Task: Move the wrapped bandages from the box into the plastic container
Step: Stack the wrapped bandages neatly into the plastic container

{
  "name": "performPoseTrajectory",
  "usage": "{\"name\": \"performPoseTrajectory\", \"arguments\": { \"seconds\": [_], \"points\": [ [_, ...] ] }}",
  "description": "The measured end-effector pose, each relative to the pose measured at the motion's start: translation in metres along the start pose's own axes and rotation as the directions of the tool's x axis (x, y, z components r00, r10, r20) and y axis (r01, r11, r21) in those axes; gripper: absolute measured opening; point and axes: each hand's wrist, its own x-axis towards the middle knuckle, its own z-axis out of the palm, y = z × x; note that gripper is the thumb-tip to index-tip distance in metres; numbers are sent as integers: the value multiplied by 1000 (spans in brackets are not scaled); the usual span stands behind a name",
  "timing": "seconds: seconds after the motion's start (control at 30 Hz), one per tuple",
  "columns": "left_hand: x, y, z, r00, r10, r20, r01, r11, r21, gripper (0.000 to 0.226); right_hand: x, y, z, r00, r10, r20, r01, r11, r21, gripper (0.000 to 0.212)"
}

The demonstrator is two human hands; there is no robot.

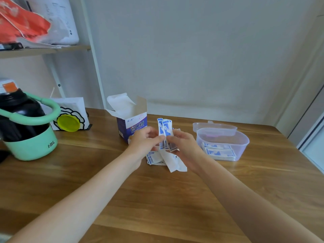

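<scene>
The blue and white bandage box (131, 124) stands open on the wooden table, just behind my left hand (144, 140). Both hands pinch a small upright bunch of wrapped bandages (165, 129) between them, my right hand (184, 145) on its right side. More wrapped bandages (154, 158) and a white folded paper (173, 163) lie on the table under my hands. The clear plastic container (245, 142) sits to the right with a stack of bandages (219, 152) inside.
The container's clear lid (214, 126) rests behind it. At the left stand a black and mint-green jug (26, 123) and a white paper bag with a yellow disc (68, 122). A shelf with bags hangs upper left. The table edge runs along the right.
</scene>
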Motion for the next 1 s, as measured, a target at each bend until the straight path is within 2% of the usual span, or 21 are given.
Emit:
{"name": "performPoseTrajectory", "arguments": {
  "seconds": [0.17,0.2,0.23,0.27,0.3,0.33,0.37,0.4,0.43,0.5,0.57,0.67,0.77,0.9,1.0],
  "points": [
    [2,-7,9,991,-37,126,29,998,61,25,-6,3,-19,1000,-23,14,24,997,-77,21],
    [3,-8,10,988,-37,149,15,989,145,24,-8,2,-22,999,-46,10,47,992,-119,19],
    [4,-8,9,985,-4,174,-50,951,305,24,-9,1,-24,997,-79,-10,76,978,-194,18],
    [6,-7,10,978,24,209,-127,861,492,26,-11,1,-27,991,-131,-42,112,947,-302,18],
    [7,-7,10,969,44,241,-194,741,643,28,-12,1,-29,976,-208,-67,155,876,-456,18],
    [6,-6,10,963,54,263,-234,650,723,26,-14,1,-33,950,-306,-58,198,735,-648,18],
    [4,-6,11,960,57,274,-253,593,764,28,-17,3,-36,918,-397,-2,228,530,-817,17],
    [3,-7,13,963,62,263,-253,551,795,33,-20,7,-38,891,-446,83,247,324,-913,14],
    [2,-9,15,969,65,238,-237,515,824,37,-24,11,-41,882,-445,158,255,167,-952,11],
    [-2,-15,21,980,26,195,-184,472,862,46,-32,18,-45,903,-364,227,252,21,-968,14],
    [-4,-19,30,987,-9,161,-141,442,886,55,-36,22,-49,915,-330,234,236,-34,-971,19],
    [-5,-17,40,994,27,105,-108,341,934,68,-36,24,-57,900,-361,245,220,-108,-969,27],
    [-2,-14,44,995,1,98,-94,293,951,68,-36,23,-65,894,-355,273,228,-165,-960,36],
    [1,-7,38,989,-21,148,-132,343,930,46,-39,30,-69,957,-212,197,179,-104,-978,37],
    [1,-3,28,984,-53,172,-131,444,886,26,-37,37,-71,960,-201,196,178,-101,-979,37]
  ]
}}
